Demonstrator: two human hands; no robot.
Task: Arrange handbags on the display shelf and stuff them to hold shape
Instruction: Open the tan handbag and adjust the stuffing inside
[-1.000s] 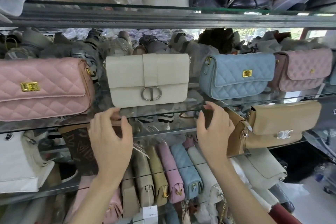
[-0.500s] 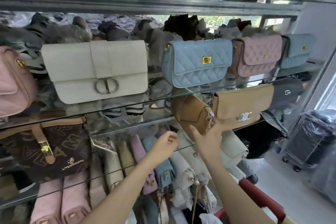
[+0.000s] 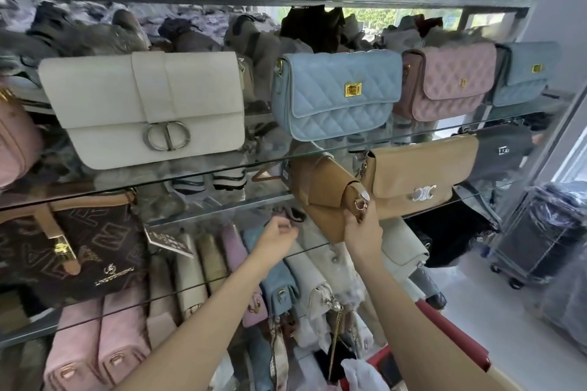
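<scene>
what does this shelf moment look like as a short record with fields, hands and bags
right hand: right hand grips the end of the turned tan bag
left hand: left hand loosely curled, holds nothing, left of that bag
neighbour: second tan bag faces front beside it
shelf above: cream bag, blue quilted bag, pink quilted bag
support: glass shelf

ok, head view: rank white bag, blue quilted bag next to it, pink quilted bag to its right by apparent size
1. white bag, largest
2. blue bag
3. pink bag, smallest

The pink bag sits farther from the camera and is partly hidden by the blue one, so blue versus pink is unsure in true size.
</scene>
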